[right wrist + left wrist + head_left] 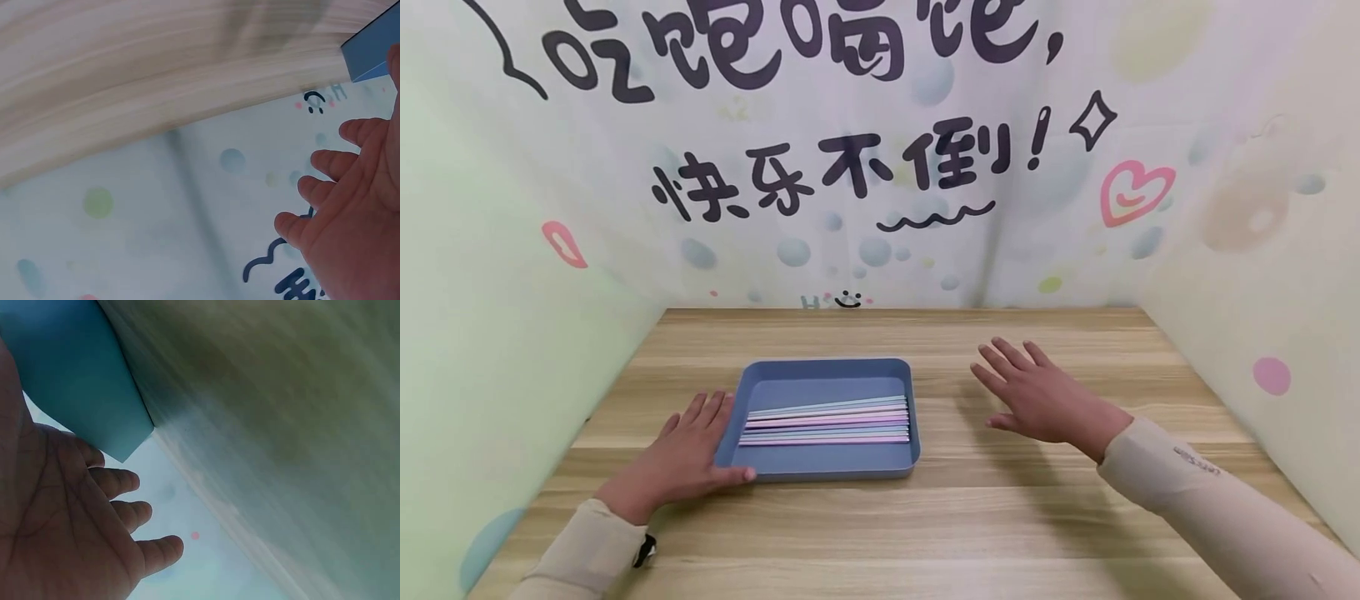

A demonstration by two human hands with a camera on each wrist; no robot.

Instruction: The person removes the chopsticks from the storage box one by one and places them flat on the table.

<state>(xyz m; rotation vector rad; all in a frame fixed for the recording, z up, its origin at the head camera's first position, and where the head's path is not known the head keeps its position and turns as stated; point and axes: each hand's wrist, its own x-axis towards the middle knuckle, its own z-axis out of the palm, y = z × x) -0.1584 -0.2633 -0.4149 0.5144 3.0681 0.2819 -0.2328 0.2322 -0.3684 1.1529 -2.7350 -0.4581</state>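
Observation:
A shallow blue tray (827,463) lies on the table left of centre in the head view. Across its floor runs a row of slim pastel sticks (827,425) like chopsticks, in pink, pale blue and lilac. My left hand (688,454) is at the tray's left side, fingers extended along the edge and thumb at the near left corner. In the left wrist view, the outer wall of the tray (81,381) shows beside the palm. To the right of the tray, apart from it, my right hand (1045,400) hovers palm down with spread fingers, holding nothing.
The wood-grain table (880,533) ends at a printed back cloth (850,250) with dark lettering. Pale side walls (490,317) close it in on the left and right. A shadow of the right arm falls on the tabletop.

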